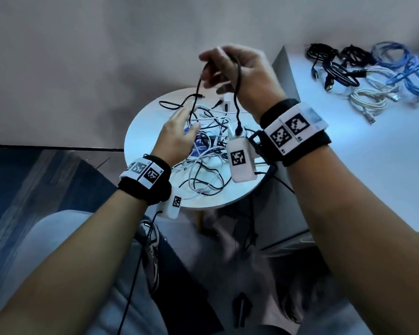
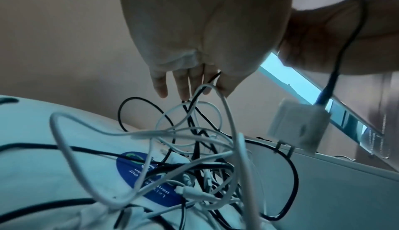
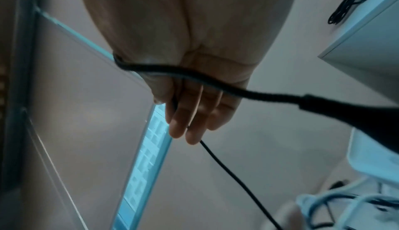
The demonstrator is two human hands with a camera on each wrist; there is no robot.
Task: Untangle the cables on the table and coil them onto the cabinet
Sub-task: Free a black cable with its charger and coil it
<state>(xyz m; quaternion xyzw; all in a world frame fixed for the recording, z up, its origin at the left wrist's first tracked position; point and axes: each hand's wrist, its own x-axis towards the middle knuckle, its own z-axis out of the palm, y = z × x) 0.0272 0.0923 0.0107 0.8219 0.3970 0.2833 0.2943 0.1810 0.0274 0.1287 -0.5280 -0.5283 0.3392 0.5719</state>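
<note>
A tangle of white and black cables (image 1: 208, 146) lies on the round white table (image 1: 140, 131). My right hand (image 1: 215, 61) is raised above it and pinches a thin black cable (image 1: 197, 93), which hangs down into the heap. In the right wrist view the same black cable (image 3: 226, 165) leaves the fingers of my right hand (image 3: 187, 122). My left hand (image 1: 179, 131) hovers low over the tangle, fingers straight, with the black strand passing beside them. The left wrist view shows the left hand's fingers (image 2: 183, 83) just above the tangle (image 2: 194, 156).
The white cabinet (image 1: 348, 141) stands right of the table, with coiled black, blue and white cables (image 1: 373, 73) at its far end. A blue round sticker (image 2: 129, 170) lies under the tangle. My legs and a shoe (image 1: 153, 243) are below the table edge.
</note>
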